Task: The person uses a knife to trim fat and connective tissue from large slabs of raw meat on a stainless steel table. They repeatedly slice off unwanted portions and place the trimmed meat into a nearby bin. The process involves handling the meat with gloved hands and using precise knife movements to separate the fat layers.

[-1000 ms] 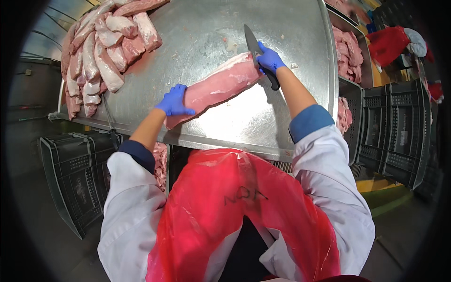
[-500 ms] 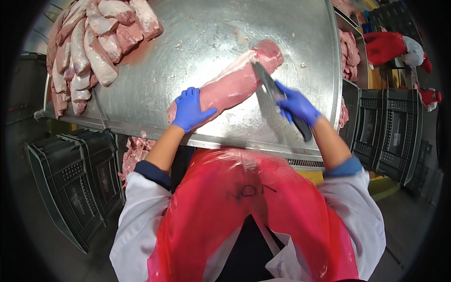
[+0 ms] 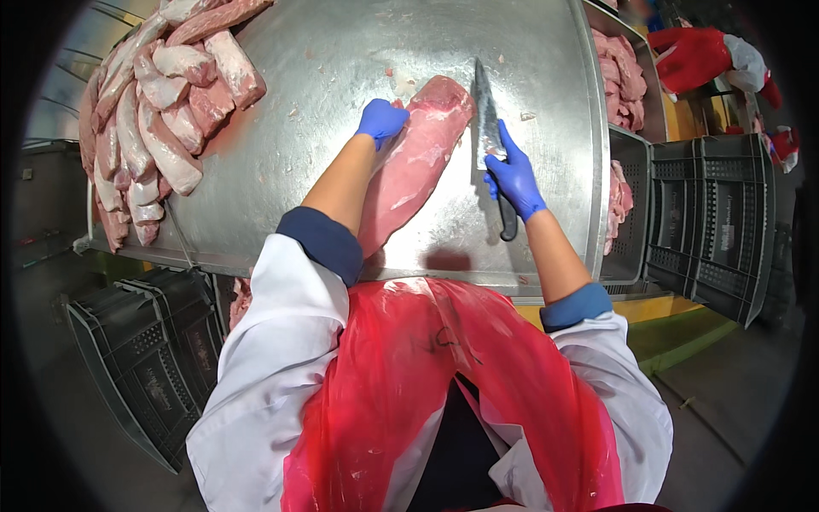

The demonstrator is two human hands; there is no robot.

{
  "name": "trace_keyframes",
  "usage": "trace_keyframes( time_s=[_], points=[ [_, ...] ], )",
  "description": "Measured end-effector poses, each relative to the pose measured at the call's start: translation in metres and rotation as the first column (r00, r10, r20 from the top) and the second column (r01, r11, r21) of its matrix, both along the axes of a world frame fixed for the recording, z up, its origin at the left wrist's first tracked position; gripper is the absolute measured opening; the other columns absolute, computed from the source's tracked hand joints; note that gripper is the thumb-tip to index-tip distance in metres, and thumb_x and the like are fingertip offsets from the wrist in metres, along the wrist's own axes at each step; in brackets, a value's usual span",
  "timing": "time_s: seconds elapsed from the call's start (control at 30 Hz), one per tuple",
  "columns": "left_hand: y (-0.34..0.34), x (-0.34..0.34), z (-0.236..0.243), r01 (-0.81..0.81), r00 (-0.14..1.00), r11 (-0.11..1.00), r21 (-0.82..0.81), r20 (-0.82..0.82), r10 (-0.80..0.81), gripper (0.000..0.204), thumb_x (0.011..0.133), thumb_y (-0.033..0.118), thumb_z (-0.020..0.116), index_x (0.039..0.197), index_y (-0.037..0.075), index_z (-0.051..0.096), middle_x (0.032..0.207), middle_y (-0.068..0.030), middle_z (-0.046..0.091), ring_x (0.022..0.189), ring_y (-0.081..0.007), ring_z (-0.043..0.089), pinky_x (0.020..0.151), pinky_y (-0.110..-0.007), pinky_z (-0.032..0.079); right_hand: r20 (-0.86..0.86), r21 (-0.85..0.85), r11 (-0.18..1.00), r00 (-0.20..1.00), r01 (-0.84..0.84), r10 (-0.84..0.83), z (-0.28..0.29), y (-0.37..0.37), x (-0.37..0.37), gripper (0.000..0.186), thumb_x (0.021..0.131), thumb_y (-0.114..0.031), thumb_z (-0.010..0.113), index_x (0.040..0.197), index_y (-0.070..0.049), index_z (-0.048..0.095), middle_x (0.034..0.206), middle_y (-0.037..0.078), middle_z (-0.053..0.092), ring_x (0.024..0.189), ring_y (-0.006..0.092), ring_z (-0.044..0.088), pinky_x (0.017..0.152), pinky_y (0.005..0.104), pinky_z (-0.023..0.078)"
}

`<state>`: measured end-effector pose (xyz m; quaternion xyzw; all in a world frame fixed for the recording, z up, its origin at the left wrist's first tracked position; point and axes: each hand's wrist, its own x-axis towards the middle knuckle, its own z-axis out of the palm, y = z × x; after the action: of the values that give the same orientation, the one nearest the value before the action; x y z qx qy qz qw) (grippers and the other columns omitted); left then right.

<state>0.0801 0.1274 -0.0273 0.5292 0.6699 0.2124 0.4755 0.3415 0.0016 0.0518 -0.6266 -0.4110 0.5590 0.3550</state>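
A long boneless pork loin (image 3: 414, 175) lies on the steel table, its far end tilted to the right and its near end close to the table's front edge. My left hand (image 3: 381, 121), in a blue glove, is closed on the loin's left side near the far end; its fingertips are partly hidden. My blue-gloved right hand (image 3: 515, 177) grips a black-handled knife (image 3: 487, 111) to the right of the meat. The blade points away from me, apart from the loin.
A pile of meat pieces (image 3: 141, 111) covers the table's (image 3: 324, 51) far left. Dark crates (image 3: 149, 350) stand below left, with another crate (image 3: 708, 226) on the right. Meat pieces (image 3: 621, 77) fill a container beyond the right edge. Another person's red garment (image 3: 689, 60) shows at upper right.
The loin has turned to a steeper angle. My left hand has shifted from its near end to the left side of its far end. The knife has come off the meat to the right.
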Motion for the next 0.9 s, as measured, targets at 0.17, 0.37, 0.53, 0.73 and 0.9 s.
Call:
trace_keyframes(
  time_s=[0.17,0.37,0.53,0.73,0.9],
  points=[
    [-0.010,0.002,0.002,-0.114,0.984,0.994,0.003,0.140,0.112,0.022,0.083,0.018,0.067,0.081,-0.004,0.069,0.070,-0.0061,0.063,0.064,-0.0120,0.055,0.058,-0.033,0.045,-0.017,-0.050,0.973,0.975,-0.224,0.223,-0.018,0.067,-0.049,0.076,0.092,-0.009,0.057,0.160,-0.025,0.027,0.070,0.010,0.064,0.050,0.0141,0.057,0.049,0.0312,0.050],
    [-0.021,0.005,0.004,-0.113,0.992,0.990,0.088,0.059,0.108,0.023,0.088,0.018,0.067,0.082,-0.004,0.069,0.071,-0.0067,0.065,0.065,-0.0111,0.056,0.061,-0.031,0.046,0.339,-0.177,0.629,0.553,-0.757,0.761,0.003,0.085,-0.024,0.077,0.090,-0.019,0.056,0.160,-0.024,0.026,0.091,0.014,0.071,0.077,0.0229,0.068,0.076,0.0364,0.056],
    [-0.025,0.009,0.011,-0.071,0.996,0.982,0.178,0.067,0.060,0.022,0.087,0.017,0.066,0.083,-0.005,0.068,0.074,-0.0085,0.068,0.070,-0.0127,0.062,0.064,-0.030,0.049,0.200,-0.211,0.582,0.548,-0.785,0.812,0.043,0.081,-0.023,0.077,0.090,-0.020,0.056,0.160,-0.024,0.026,0.085,0.011,0.070,0.070,0.0196,0.066,0.072,0.0340,0.056],
    [-0.011,-0.026,0.026,-0.159,0.964,0.987,-0.019,0.214,0.159,0.016,0.085,0.014,0.066,0.083,-0.002,0.068,0.072,-0.0046,0.064,0.061,-0.0104,0.057,0.055,-0.027,0.043,0.142,-0.250,0.494,0.473,-0.833,0.870,0.022,0.072,-0.019,0.078,0.090,-0.011,0.055,0.161,-0.027,0.025,0.074,0.006,0.064,0.055,0.0125,0.058,0.054,0.0285,0.052],
    [-0.013,-0.015,0.040,-0.076,0.946,0.997,0.034,0.318,0.061,0.013,0.085,0.014,0.065,0.086,0.001,0.067,0.074,-0.0028,0.061,0.060,-0.0088,0.053,0.053,-0.025,0.040,0.091,-0.174,0.648,0.644,-0.741,0.760,-0.006,0.063,-0.037,0.075,0.090,-0.010,0.054,0.159,-0.028,0.030,0.075,0.008,0.065,0.058,0.0142,0.060,0.059,0.0306,0.053]
  ],
)
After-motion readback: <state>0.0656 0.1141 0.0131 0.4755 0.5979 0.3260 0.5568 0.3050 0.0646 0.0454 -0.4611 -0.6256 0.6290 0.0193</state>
